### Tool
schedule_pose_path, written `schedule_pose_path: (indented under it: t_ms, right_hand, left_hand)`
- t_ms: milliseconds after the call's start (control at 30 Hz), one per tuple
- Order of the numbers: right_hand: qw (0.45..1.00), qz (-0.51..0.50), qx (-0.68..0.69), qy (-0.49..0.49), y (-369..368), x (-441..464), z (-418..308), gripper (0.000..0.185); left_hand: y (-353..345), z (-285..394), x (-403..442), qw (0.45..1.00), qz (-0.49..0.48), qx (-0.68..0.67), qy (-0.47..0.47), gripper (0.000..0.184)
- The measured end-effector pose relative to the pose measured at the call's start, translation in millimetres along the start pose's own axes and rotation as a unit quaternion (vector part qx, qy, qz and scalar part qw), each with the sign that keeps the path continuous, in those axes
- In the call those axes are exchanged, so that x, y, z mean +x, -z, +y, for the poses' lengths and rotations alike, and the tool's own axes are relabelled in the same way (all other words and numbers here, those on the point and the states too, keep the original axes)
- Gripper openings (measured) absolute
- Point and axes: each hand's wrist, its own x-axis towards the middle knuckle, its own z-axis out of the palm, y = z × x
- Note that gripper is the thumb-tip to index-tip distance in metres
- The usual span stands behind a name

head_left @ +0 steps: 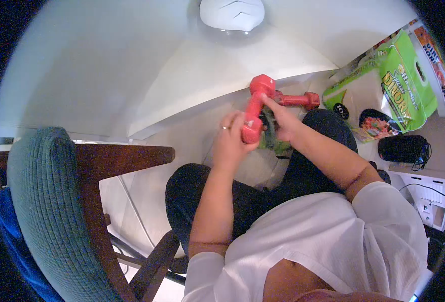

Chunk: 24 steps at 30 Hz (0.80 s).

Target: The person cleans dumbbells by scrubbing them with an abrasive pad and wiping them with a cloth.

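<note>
A red dumbbell [254, 107] is held up slantwise in front of my crouched legs. My left hand [230, 133], with a ring on one finger, closes around its lower end from the left. From the right, my right hand [284, 122] grips near the upper end, thumb against the handle; its other fingers are partly hidden. Just behind, a second red dumbbell [297, 100] lies on the floor beside the white wall, one end covered by the held one. Something dark and green below my right hand is mostly hidden.
A green cushioned chair [49, 211] with wooden arms stands on the left. At right are a large green and clear snack bag [403, 88], a black speaker-like object [402, 149] and a white box [429, 196]. A white rounded device [232, 14] sits at the top.
</note>
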Motion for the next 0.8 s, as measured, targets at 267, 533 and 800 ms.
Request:
schedule_pose_path:
  t_ms: [267, 533, 800]
  right_hand:
    - [0.997, -0.056, 0.041, -0.025, 34.1, 8.2, 5.2, 0.027]
    - [0.989, -0.091, 0.040, 0.108, -14.9, 27.2, -12.8, 0.036]
    - [0.993, -0.102, 0.003, 0.063, -16.5, 59.0, 8.8, 0.035]
  left_hand:
    - [-14.1, 14.3, -5.7, 0.980, -0.065, 0.079, -0.171, 0.070]
    - [-11.6, 0.6, -2.2, 0.825, 0.015, -0.524, 0.211, 0.094]
    - [-21.7, -15.7, 10.1, 0.842, 0.123, -0.430, 0.302, 0.082]
